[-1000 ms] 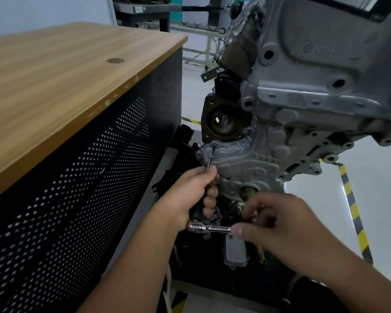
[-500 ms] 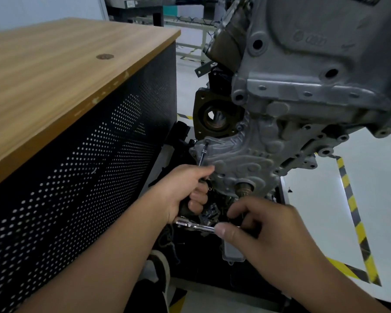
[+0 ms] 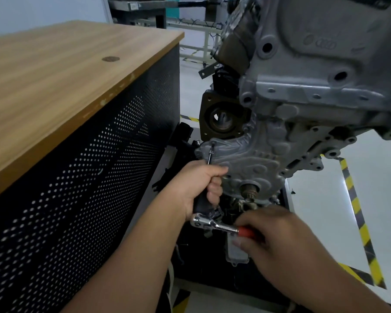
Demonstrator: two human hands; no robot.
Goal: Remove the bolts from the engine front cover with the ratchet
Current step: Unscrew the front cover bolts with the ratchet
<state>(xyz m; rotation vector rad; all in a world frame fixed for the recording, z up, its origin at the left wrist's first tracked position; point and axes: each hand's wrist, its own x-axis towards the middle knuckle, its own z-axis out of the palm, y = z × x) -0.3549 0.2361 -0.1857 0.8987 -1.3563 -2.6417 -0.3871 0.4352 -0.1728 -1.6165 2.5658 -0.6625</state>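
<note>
The left hand (image 3: 198, 186) is wrapped around the ratchet's (image 3: 209, 223) slim steel extension bar (image 3: 210, 155), which reaches a bolt (image 3: 213, 144) on the ribbed cast-aluminium front cover (image 3: 246, 163); the right hand (image 3: 278, 236) grips the chrome ratchet's red handle, beside a wood-grain tabletop (image 3: 66, 71)

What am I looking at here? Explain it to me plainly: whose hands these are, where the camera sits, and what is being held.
No machine works here: a person wears a camera on the head, looking down at their own hands. In front hangs a grey metal engine, and its lower part is the front cover. The left hand grips a long extension bar whose tip reaches up to a bolt on the cover. The right hand holds the red handle of the ratchet, whose shiny head sits at the bar's lower end. On the left stands a wooden-topped cabinet with a perforated black side. Yellow-black tape marks the floor.
</note>
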